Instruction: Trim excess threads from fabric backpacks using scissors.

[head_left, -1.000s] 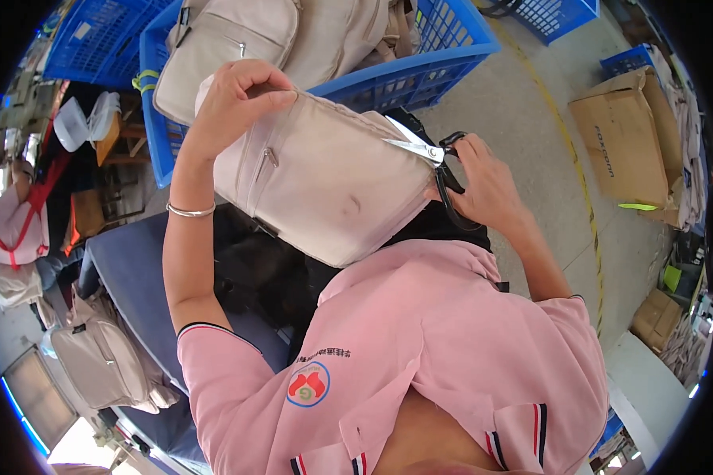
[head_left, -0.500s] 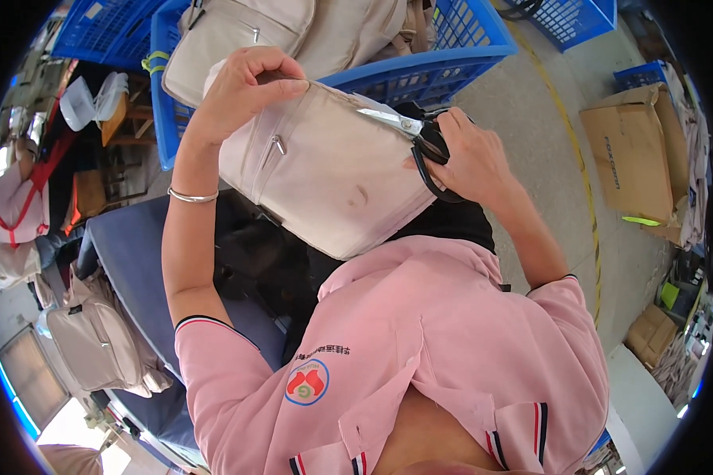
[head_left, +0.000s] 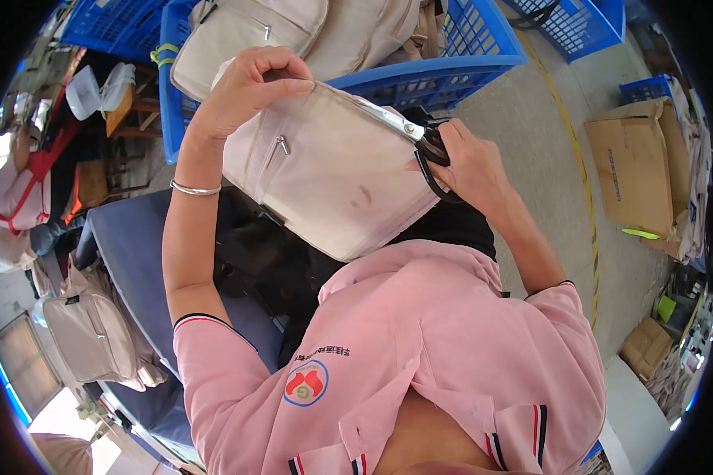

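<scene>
A beige fabric bag [head_left: 317, 166], with a zipped pocket and a small dark smudge, lies across my lap. My left hand [head_left: 255, 85] pinches its far edge between thumb and fingers. In my right hand [head_left: 471, 162] is a pair of black-handled scissors [head_left: 388, 117], fingers through the loops. The blades point left along the bag's far edge, toward my left hand, and look closed or nearly so. Whether fabric or thread lies between them I cannot make out.
Just beyond the bag stands a blue plastic crate [head_left: 459, 67] full of beige bags [head_left: 253, 39]. A cardboard box [head_left: 630, 166] sits on the floor at right, past a yellow line. At left are a dark blue covered surface [head_left: 135, 245] and a beige backpack [head_left: 91, 332]. Another person [head_left: 24, 186] is at far left.
The scissor blades have gone from slightly apart to nearly closed, lying along the bag's far edge. My left hand keeps its pinch. The whole view has shifted slightly.
</scene>
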`<state>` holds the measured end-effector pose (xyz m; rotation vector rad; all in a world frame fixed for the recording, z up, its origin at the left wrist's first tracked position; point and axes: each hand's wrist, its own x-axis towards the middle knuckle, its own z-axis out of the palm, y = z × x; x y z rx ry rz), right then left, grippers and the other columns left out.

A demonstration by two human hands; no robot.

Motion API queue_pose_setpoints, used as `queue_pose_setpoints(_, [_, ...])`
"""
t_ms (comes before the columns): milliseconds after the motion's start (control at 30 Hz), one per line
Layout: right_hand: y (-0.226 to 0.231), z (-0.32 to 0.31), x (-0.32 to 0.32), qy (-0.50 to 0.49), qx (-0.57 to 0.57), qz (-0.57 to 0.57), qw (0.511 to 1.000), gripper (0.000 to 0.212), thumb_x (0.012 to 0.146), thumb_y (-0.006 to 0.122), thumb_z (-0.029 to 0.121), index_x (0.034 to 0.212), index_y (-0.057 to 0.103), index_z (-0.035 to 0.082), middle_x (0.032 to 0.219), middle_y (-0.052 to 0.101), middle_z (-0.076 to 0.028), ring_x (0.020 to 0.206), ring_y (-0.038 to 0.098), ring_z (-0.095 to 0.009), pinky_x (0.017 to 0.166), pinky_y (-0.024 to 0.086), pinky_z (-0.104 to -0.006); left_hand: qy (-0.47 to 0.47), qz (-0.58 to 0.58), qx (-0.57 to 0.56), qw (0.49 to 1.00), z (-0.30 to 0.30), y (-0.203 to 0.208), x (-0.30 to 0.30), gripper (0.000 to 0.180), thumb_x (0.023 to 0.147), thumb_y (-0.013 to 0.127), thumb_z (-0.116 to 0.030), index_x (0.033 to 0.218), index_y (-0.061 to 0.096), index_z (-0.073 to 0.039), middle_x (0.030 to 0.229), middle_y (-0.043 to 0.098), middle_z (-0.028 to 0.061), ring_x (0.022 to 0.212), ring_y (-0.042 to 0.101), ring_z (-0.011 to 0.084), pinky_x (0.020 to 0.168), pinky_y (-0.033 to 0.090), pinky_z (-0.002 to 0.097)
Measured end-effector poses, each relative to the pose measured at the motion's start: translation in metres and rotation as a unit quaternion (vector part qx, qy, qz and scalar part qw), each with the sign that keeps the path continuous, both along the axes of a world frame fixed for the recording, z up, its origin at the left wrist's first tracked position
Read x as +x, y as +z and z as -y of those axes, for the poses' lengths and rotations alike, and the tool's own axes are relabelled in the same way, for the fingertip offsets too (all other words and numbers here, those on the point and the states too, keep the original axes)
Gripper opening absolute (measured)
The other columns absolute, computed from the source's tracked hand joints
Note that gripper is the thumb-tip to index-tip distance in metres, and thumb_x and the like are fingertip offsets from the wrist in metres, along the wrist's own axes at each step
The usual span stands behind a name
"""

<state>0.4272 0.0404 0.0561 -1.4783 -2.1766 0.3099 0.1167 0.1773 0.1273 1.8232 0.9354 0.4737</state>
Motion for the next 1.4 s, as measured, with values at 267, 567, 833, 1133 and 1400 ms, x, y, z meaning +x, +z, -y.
queue_pose_setpoints(267, [0.007,-0.004,-0.011,0.018,-0.041,0.01,0.999,0.057,0.08,0.076,0.053,0.084,0.053,0.0,0.081,0.059,-0.015,0.066,0.063,-0.037,0.056,0.05,-0.0455,-0.015,0.024,-0.027,0.999,0.003,0.005,0.003,0.005,0.086,0.07,-0.007,0.085,0.066,-0.004,0.083,0.057,-0.006,0.078,0.051,0.0029,0.071,0.04,0.0194])
queue_pose_setpoints(567, [0.006,-0.003,-0.004,0.017,-0.075,-0.053,0.996,0.05,0.082,0.078,0.043,0.081,0.051,0.0,0.072,0.054,-0.018,0.065,0.056,-0.04,0.057,0.044,-0.0437,-0.063,-0.081,0.236,0.966,-0.016,0.003,-0.013,0.008,0.089,0.069,-0.009,0.094,0.068,-0.003,0.091,0.062,-0.0025,0.087,0.058,0.0087,0.082,0.047,0.0232])
queue_pose_setpoints(833, [0.011,-0.02,-0.007,0.009,-0.143,-0.013,0.99,0.056,0.082,0.075,0.051,0.086,0.053,0.0,0.083,0.059,-0.018,0.074,0.061,-0.041,0.064,0.047,-0.0457,0.025,0.044,0.012,0.999,-0.018,-0.011,-0.02,0.007,0.089,0.069,-0.004,0.096,0.067,-0.002,0.094,0.062,-0.002,0.091,0.06,0.0078,0.087,0.048,0.0233])
queue_pose_setpoints(1133, [0.013,-0.058,-0.033,0.046,-0.037,0.03,0.998,0.063,0.08,0.073,0.058,0.09,0.054,-0.002,0.088,0.062,-0.017,0.075,0.064,-0.04,0.064,0.051,-0.0453,0.029,0.103,0.039,0.994,-0.005,-0.015,-0.015,0.006,0.088,0.068,0.001,0.093,0.067,-0.002,0.092,0.061,-0.0021,0.089,0.059,0.0077,0.083,0.048,0.0221])
queue_pose_setpoints(1400, [0.002,-0.069,-0.038,0.052,-0.083,0.029,0.995,0.055,0.079,0.078,0.049,0.09,0.055,0.001,0.085,0.062,-0.015,0.071,0.063,-0.037,0.063,0.049,-0.0429,0.124,0.081,0.129,0.98,0.012,-0.031,-0.011,0.006,0.089,0.069,-0.002,0.095,0.067,-0.001,0.093,0.061,-0.0004,0.087,0.058,0.0087,0.079,0.048,0.0232])
